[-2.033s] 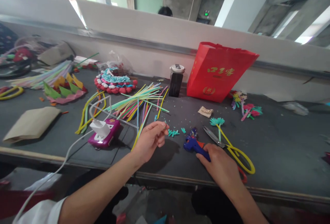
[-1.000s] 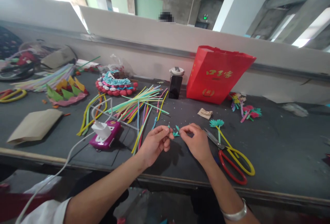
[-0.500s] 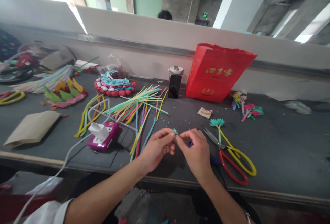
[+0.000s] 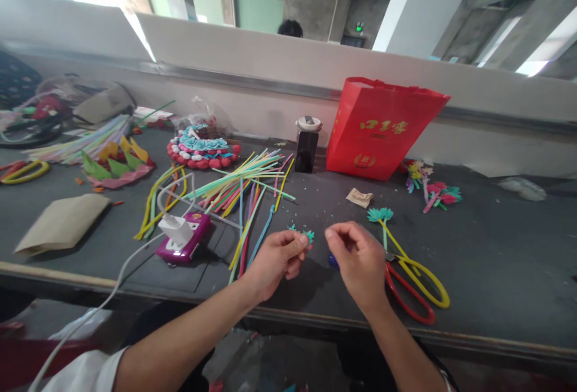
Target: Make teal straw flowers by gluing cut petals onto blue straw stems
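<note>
Between its thumb and fingers, my left hand [image 4: 282,260] pinches a small teal fringed flower [image 4: 309,236]. Tiny teal scraps [image 4: 293,228] show just beyond those fingertips. My right hand [image 4: 360,263] is apart from the flower, a short way to its right, with thumb and fingertips closed together. Whatever they hold, if anything, is too small to make out. Under that hand lies a dark blue object [image 4: 332,260], mostly hidden. Scissors with red and yellow handles [image 4: 424,275] lie right of it, blades largely covered by the hand. A finished-looking teal flower [image 4: 380,215] on a stem lies beside them.
Coloured strips [image 4: 243,181] lie left of centre, near a purple power strip [image 4: 187,238] with a white plug and cable. Behind stand a dark cup [image 4: 306,150] and a red bag [image 4: 383,130]. Beaded headbands [image 4: 202,151], a paper crown [image 4: 117,169] and a brown envelope [image 4: 63,223] are leftward.
My right hand has let go of the teal flower and drawn away to the right, now covering the scissor blades. My left hand keeps the flower, which shows more fully.
</note>
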A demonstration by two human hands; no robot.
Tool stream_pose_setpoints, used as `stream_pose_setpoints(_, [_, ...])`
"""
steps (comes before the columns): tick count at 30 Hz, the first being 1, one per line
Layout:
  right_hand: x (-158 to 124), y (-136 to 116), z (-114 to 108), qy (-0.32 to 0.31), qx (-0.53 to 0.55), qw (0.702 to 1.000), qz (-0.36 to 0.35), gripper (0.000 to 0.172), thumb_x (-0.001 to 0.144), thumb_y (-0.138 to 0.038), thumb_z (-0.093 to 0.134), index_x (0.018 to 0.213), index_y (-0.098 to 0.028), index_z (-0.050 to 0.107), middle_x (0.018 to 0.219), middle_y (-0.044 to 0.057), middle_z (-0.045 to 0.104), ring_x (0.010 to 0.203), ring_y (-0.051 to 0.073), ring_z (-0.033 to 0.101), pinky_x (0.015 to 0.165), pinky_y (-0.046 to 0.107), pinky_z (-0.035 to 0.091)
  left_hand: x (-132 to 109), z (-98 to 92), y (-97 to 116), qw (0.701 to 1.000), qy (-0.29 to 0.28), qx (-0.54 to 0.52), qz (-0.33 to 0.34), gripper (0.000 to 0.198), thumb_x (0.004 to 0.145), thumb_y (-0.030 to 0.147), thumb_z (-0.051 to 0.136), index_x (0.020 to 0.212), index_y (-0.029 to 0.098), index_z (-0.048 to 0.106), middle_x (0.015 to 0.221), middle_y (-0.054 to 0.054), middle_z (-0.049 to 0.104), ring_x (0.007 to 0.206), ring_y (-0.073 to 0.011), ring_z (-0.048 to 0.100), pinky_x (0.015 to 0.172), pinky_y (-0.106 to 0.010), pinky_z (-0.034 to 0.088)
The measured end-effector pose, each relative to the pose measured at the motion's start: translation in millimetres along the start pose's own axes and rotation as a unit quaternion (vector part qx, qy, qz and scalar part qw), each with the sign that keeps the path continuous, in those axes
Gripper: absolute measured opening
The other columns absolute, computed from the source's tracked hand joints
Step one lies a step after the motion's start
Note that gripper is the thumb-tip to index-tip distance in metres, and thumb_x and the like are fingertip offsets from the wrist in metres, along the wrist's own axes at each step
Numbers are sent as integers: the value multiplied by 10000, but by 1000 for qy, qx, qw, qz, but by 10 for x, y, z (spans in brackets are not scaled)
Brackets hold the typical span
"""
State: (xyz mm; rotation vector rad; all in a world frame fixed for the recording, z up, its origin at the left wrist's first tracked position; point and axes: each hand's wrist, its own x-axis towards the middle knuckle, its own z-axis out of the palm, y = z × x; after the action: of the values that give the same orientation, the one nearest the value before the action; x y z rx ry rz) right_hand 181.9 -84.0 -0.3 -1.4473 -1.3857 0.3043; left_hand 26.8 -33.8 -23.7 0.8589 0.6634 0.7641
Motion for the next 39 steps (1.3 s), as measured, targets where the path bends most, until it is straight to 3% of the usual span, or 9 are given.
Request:
stream_pose_setpoints(5, [14,-58,-165,-241,34,970,-24,390,905,-388,535,575,-195,613,575,-11,566,553,118,519,544,241,395,-5,8,34,1000,6,-11,-7,322,727,403,755,706,118,606,555,42,486,366,-18,323,373,-189,211])
stream_pose_setpoints(8, [-25,17,-75,-169,16,985,14,227,856,-397,617,759,-201,679,668,-7,644,597,125,561,581,236,433,-1,10,15,1000,15,12,3,329,730,411,751,681,130,588,523,51,463,373,-28,344,381,-185,251])
stream_pose_setpoints(11, [-58,109,62,-114,55,989,78,267,821,-429,652,946,-195,686,772,17,692,657,145,608,602,242,472,-8,19,-17,998,20,63,22,341,754,439,723,680,138,580,563,34,500,388,-40,387,386,-189,295])
stream_pose_setpoints(15, [-49,138,132,-130,113,978,119,260,795,-440,661,812,-182,687,606,-15,606,498,108,494,465,219,394,-34,29,-19,992,19,117,46,343,760,451,710,680,144,580,574,40,488,388,-39,375,379,-187,286])
stream_pose_setpoints(21, [65,192,6,40,229,953,196,262,782,-440,680,807,-182,645,542,-65,469,439,72,374,400,188,297,-73,-1,-9,983,8,170,67,331,771,447,697,674,148,591,550,51,453,384,-36,328,382,-190,237])
stream_pose_setpoints(26, [-5,133,43,-133,116,977,123,271,813,-442,650,775,-175,683,648,4,605,564,116,510,503,214,403,-106,-9,0,969,11,223,106,318,790,439,681,654,161,604,507,55,426,417,-58,339,401,-195,235])
stream_pose_setpoints(28, [-17,133,53,-124,89,983,105,277,824,-435,644,720,-178,657,598,-20,557,549,106,479,512,212,395,-121,-1,13,965,10,239,102,309,800,427,673,648,167,606,487,58,416,415,-62,334,402,-197,233])
stream_pose_setpoints(32, [32,207,-21,13,123,980,157,320,834,-493,626,767,-180,639,533,-63,454,463,81,384,435,200,326,-125,-5,11,974,5,215,64,308,791,427,676,661,159,601,533,50,457,382,-48,334,381,-202,231])
stream_pose_setpoints(39, [-85,107,68,-153,114,978,80,294,806,-439,680,982,-206,711,807,25,692,704,155,624,625,244,490,-93,-29,-14,999,2,53,7,309,732,409,749,680,139,609,572,36,509,363,-39,394,360,-187,307])
